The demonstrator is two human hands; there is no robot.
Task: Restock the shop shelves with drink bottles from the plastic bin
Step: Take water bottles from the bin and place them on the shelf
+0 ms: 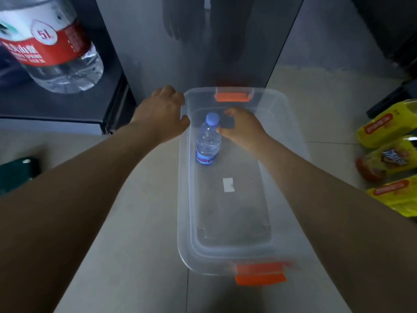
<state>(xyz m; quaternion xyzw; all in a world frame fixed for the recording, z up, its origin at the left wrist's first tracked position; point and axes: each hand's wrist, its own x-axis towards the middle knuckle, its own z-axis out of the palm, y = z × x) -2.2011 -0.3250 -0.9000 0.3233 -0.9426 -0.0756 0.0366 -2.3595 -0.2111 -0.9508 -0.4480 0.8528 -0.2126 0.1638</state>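
On the pale tiled floor (140, 222), a clear rectangular plastic bin with orange latches (183, 211) lay lengthwise, its far end near a glossy grey panel (225, 53). Near the bin's far left corner stood one small clear water bottle with a blue cap and blue label (208, 141). A white sticker (228, 184) lay on the bin's bottom, toward the middle.

The left hand (162, 109) gripped the rim at that far left corner, fingers curled over the edge. The right hand (243, 129) was inside the bin, fingers curled, its thumb just beside the bottle's shoulder. A dark patch sat within the curl, and whether the hand held anything could not be told.

A large clear five-litre water bottle with a red label (52, 48) stood on a dark shelf (56, 102) at the floor's far left. Yellow snack packets (388, 154) lay along its right edge.
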